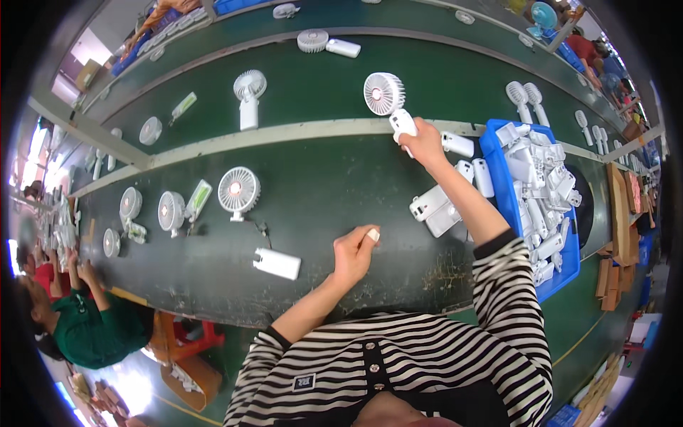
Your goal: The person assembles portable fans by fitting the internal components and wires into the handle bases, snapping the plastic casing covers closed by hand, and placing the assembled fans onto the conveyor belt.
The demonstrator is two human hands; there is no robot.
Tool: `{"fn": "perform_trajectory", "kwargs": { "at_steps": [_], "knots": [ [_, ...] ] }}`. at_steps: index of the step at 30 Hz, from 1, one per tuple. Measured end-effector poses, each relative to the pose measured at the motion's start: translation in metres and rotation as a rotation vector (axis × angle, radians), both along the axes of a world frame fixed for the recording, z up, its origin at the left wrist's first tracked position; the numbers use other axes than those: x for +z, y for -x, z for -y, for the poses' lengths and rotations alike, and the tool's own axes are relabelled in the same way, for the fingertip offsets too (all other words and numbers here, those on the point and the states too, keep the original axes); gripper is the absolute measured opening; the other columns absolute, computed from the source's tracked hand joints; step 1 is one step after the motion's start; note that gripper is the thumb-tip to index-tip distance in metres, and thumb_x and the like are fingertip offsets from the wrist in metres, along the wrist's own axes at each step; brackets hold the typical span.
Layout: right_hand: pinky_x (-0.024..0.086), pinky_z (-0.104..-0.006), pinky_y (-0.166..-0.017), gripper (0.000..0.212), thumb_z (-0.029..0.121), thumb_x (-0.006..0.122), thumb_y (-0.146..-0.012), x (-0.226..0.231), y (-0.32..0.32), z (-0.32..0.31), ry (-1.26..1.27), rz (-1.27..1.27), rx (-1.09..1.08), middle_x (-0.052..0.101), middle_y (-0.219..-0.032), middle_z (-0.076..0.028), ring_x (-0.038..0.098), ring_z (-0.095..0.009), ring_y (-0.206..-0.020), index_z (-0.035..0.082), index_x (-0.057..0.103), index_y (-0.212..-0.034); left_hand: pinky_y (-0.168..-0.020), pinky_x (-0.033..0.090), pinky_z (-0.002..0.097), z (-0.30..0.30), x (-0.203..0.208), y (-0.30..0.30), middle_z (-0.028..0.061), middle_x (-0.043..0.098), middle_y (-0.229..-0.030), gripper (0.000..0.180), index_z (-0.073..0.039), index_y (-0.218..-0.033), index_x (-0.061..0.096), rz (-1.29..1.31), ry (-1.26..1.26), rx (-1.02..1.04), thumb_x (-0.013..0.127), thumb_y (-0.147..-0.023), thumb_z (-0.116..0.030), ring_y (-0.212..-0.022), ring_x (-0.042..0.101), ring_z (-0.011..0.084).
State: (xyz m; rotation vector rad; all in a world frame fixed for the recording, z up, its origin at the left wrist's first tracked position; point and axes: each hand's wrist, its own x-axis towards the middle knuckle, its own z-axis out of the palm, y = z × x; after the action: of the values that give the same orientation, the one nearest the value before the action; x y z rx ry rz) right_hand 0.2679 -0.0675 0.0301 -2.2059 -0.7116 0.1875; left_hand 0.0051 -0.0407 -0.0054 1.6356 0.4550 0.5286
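My right hand point(425, 144) grips the white handle of a handheld fan point(384, 94), reaching out over the pale rail. The fan's round grille points up and away from me. My left hand point(352, 254) is closed just above the dark green bench, with a small white piece point(373, 234) between thumb and fingers; its exact kind is too small to make out. To the left lie a fan head point(239, 192) with wires and a separate white handle shell point(277, 263). Several white handle parts point(437, 208) rest near my right forearm.
At the right a blue bin point(491, 146) is heaped with white plastic parts. Beyond the pale rail point(306, 130) is a green surface carrying another fan point(249, 96). More fan heads point(171, 212) lie leftward. A person in green point(99, 324) sits at the left.
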Motion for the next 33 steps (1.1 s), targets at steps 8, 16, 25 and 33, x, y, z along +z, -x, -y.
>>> {"fn": "perform_trajectory", "kwargs": {
  "at_steps": [8,16,25,33],
  "knots": [
    [0.047,-0.0417,-0.064,0.033,0.025,0.064,-0.068,0.025,0.061,-0.025,-0.023,0.145,0.133,0.061,-0.073,-0.019,0.060,-0.035,-0.069,0.001,0.056,-0.090,-0.056,0.045,0.0225,-0.008,0.001,-0.002,0.0083,0.062,-0.071,0.013,0.000,-0.092,0.062,0.000,0.011,0.064,0.057,-0.083,-0.007,-0.060,0.057,0.0100],
    [0.050,-0.0295,-0.051,0.034,0.020,0.052,-0.082,0.030,0.134,0.026,-0.691,-1.526,0.458,0.061,-0.079,-0.017,0.061,-0.021,-0.061,-0.007,0.051,-0.102,-0.065,0.049,0.0335,-0.036,0.020,-0.006,0.0075,0.055,-0.080,0.051,0.006,-0.116,0.048,0.292,0.761,-0.096,0.047,-0.088,-0.037,-0.070,0.057,0.0196],
    [0.052,-0.0270,-0.049,0.035,0.025,0.052,-0.083,0.023,0.167,0.058,-0.582,-1.479,0.454,0.060,-0.079,-0.017,0.061,-0.020,-0.060,-0.007,0.052,-0.100,-0.083,0.046,0.0377,-0.030,0.060,0.001,0.0215,0.052,-0.116,0.048,0.006,-0.116,0.045,0.153,0.947,-0.160,0.046,-0.088,-0.032,-0.102,0.055,0.0269],
    [0.050,-0.0306,-0.060,0.041,0.027,0.061,-0.078,0.034,0.185,0.067,-0.207,-0.774,0.361,0.061,-0.086,-0.015,0.061,-0.020,-0.071,-0.003,0.052,-0.104,-0.084,0.047,0.0396,-0.027,0.054,0.003,0.0212,0.055,-0.111,0.036,0.005,-0.112,0.045,0.127,0.963,0.002,0.050,-0.086,-0.019,-0.098,0.056,0.0279]
  ]
}}
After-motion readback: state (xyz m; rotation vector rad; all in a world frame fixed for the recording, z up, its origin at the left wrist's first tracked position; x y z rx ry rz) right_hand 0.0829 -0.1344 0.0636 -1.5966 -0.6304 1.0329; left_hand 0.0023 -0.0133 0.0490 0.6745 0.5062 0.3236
